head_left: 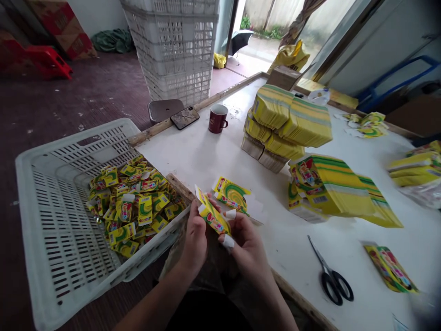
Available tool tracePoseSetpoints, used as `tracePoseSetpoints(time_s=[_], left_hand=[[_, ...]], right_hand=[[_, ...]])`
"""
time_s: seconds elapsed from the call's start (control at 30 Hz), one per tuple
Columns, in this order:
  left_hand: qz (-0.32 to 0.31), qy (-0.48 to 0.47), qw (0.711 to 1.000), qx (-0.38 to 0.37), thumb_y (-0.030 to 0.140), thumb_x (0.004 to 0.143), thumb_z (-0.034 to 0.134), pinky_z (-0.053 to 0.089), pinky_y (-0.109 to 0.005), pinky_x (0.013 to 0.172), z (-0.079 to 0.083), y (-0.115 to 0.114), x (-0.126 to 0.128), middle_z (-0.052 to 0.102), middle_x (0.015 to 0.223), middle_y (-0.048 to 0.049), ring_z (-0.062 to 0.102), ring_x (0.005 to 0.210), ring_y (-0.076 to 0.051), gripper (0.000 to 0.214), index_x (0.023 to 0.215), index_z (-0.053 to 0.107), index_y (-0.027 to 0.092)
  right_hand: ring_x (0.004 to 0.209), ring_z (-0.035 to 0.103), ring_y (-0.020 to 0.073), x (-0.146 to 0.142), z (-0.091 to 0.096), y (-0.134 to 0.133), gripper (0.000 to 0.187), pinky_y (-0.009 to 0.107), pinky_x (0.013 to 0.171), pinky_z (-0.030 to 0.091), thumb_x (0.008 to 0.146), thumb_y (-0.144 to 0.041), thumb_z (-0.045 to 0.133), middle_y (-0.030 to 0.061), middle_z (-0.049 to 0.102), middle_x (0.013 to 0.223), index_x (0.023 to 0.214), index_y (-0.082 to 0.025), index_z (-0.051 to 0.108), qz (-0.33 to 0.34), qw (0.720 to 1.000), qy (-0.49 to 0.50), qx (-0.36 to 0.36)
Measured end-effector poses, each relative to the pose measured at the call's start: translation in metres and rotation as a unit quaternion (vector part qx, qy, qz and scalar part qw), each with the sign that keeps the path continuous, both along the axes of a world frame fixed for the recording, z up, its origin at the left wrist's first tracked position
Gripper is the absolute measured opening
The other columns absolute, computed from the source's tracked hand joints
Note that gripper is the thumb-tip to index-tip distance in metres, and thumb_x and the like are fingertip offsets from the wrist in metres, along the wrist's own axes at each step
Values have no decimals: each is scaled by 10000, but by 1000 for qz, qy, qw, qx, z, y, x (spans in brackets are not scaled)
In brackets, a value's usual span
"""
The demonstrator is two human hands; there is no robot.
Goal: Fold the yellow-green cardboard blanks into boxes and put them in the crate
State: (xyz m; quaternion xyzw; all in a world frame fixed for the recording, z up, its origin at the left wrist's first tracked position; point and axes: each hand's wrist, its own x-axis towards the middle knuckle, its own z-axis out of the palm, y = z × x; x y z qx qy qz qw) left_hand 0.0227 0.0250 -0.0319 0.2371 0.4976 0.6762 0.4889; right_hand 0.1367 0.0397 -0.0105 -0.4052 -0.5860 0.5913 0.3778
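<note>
Between my two hands is a small yellow and green printed carton [214, 218], tilted above the table's near edge. My left hand [195, 234] grips its left end, with a white flap standing up by the fingers. At the carton's right end, my right hand [244, 236] pinches it; white wraps cover the thumb and one fingertip. Just beyond lies another carton [232, 195], flat with white flaps showing. To the left, a white plastic basket [69, 276] holds a heap of small yellow cartons [138, 202].
Stacks of flat yellow cartons [289, 115] and more bundles [337, 184] stand on the white table [193, 156]. Black-handled scissors [332, 276] and a carton [391, 269] lie right. A mug [217, 118] and phone [185, 117] sit near the far left edge, before stacked crates [175, 46].
</note>
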Motion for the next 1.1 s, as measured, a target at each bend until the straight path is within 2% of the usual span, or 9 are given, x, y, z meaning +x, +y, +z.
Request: tracePoseSetpoints(time_s=[0.1,0.17,0.27,0.37,0.5,0.6,0.73,0.93,1.1], left_hand=[[34,-65,997,24,439,814,640,518,-275,736,-3,0,-2,686,860,-17,640,811,-161,284,966,641,199],[9,-70,997,18,377,807,664,521,-280,732,-1,0,-7,702,816,-14,648,774,-160,222,919,672,186],[-25,-39,999,25,437,830,620,517,-318,809,11,-3,-26,723,914,-60,660,873,-198,306,967,684,172],[-85,57,993,64,619,788,567,454,-386,962,30,-9,-50,655,1189,-134,588,1124,-279,627,1235,575,180],[-254,277,927,5,508,480,857,428,-430,990,43,-13,-54,610,1262,-119,553,1166,-347,917,1290,526,235],[-292,356,887,-34,393,580,822,475,-404,897,38,-12,-32,655,1165,-74,616,1051,-309,762,1264,514,259],[-173,359,915,-70,341,694,718,494,-349,810,26,-14,-6,674,1058,-62,644,954,-257,633,1251,441,222],[-130,393,907,-75,385,646,745,505,-360,752,16,-15,-8,676,987,-77,655,884,-273,729,1264,411,188],[-170,438,882,14,409,649,760,506,-372,805,7,-19,-11,675,1058,-93,654,945,-287,731,1284,446,228]], right_hand=[[765,608,165,13,2,7,87,264,679,487,852,-218,595,8,646,831,932,-216,629,-19,996,-53,66],[774,617,170,22,3,10,121,278,701,492,862,-163,562,12,670,845,917,-224,650,-26,987,-96,123],[814,609,178,39,8,16,249,299,727,492,857,-85,527,25,672,889,980,-248,670,-29,959,-157,233],[839,581,193,51,18,21,324,324,732,490,873,-67,519,37,669,887,1039,-288,688,13,912,-228,341],[858,574,212,52,27,18,293,369,761,495,893,-128,555,39,695,914,1076,-319,679,90,866,-254,421],[878,591,223,44,21,9,315,413,810,503,891,-113,539,48,683,934,1088,-324,666,16,857,-234,458],[946,633,229,25,0,-16,458,384,779,550,855,-49,545,57,653,1020,1184,-362,604,-180,871,-191,415],[943,665,219,11,-7,-32,360,389,790,572,881,-167,549,73,644,1074,1213,-302,507,-176,963,-18,203],[724,628,178,34,15,-2,223,292,652,534,821,-390,635,30,664,811,955,-213,613,-154,986,-23,64]])
